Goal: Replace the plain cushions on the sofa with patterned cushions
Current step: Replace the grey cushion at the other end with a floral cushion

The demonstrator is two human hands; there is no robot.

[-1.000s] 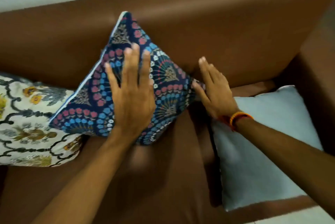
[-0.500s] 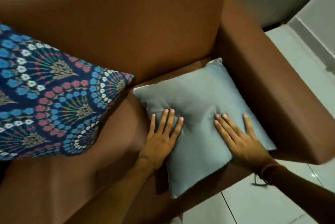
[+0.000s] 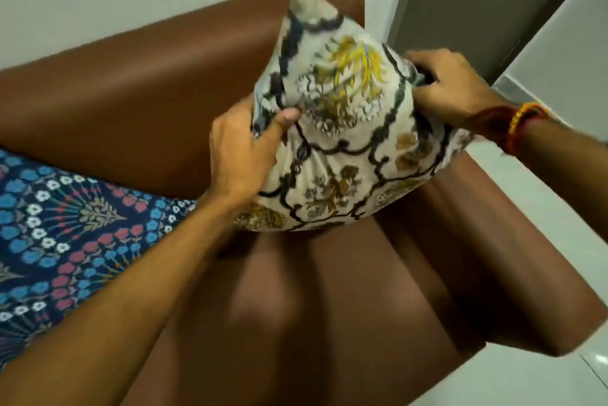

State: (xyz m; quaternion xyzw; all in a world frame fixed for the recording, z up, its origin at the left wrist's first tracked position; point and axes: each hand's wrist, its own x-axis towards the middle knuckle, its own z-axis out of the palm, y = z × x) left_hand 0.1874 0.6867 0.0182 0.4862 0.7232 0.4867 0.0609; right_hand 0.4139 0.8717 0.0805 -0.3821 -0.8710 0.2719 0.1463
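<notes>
Gripped cream floral cushion (image 3: 342, 142) at opposite edges, left hand (image 3: 241, 155) and right hand (image 3: 450, 89) pinching fabric; looked soft, light, easily squashed.

Soft, even indoor light; my hands' shadow blurs on the seat (image 3: 296, 307) at six o'clock; edges bend.

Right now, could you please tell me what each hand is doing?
Left hand: closed, gripping the left side of the cream floral cushion.
Right hand: closed, gripping the same cushion's right edge.
</notes>
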